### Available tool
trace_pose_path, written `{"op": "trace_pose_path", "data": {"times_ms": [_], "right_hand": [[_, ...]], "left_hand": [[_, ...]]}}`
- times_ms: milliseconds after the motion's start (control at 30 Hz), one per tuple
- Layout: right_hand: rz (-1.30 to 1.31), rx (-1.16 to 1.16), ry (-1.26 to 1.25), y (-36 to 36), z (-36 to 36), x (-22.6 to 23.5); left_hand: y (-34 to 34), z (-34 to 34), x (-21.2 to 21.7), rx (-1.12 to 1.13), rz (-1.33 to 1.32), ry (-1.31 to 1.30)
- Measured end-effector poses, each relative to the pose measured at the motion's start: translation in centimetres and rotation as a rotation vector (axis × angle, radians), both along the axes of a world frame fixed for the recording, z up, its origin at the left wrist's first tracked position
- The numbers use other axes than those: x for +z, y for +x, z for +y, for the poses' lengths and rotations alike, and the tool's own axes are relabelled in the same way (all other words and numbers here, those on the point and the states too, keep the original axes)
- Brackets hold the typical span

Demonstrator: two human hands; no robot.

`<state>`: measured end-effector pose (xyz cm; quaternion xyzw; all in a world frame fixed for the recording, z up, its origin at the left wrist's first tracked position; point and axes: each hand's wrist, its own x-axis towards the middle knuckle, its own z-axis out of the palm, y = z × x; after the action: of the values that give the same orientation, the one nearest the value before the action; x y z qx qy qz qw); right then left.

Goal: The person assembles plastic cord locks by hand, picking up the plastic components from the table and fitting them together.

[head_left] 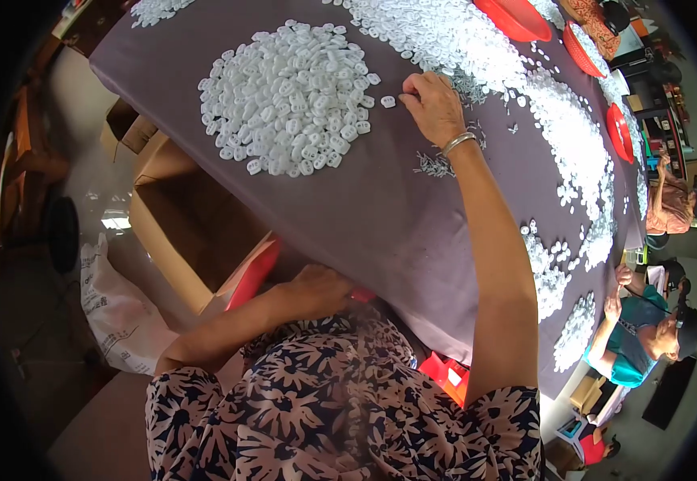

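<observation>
My right hand point(433, 106), with a metal bangle point(458, 143) at the wrist, is over the table with its fingers curled in. Whatever is between the fingertips is hidden. Just left of it lies a single small white plastic piece point(388, 102), apart from a large heap of white plastic pieces point(288, 96). Small grey metal pins point(467, 86) are scattered beside and behind this hand, and a smaller cluster of pins point(435, 165) lies nearer me. My left hand point(316, 289) is low at the table's near edge, by a red object point(360, 295); its fingers are mostly hidden.
A dark cloth covers the table point(340, 216). White pieces point(561, 120) spread along its right side, with red baskets point(517, 20) among them. An open cardboard box point(152, 220) and a white sack point(108, 309) stand left below the edge. Another person point(637, 345) sits across at right.
</observation>
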<state>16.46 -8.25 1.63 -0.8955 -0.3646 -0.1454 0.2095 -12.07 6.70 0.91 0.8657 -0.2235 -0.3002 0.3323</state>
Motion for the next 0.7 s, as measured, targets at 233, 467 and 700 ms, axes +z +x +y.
{"op": "trace_pose_path", "data": {"times_ms": [233, 467, 700], "right_hand": [[-0.09, 0.004, -0.067, -0.5, -3.0, 0.4], [0.208, -0.066, -0.044, -1.7, -8.5, 0.8], [0.314, -0.244, 0.541, -1.4, -11.9, 1.9]], "left_hand": [[-0.1, 0.1, 0.0, -0.13, 0.12, -0.056], [3.0, 0.1, 4.4, -0.282, 0.203, -0.314], [9.3, -1.6, 7.3, -0.053, -0.128, -0.362]]}}
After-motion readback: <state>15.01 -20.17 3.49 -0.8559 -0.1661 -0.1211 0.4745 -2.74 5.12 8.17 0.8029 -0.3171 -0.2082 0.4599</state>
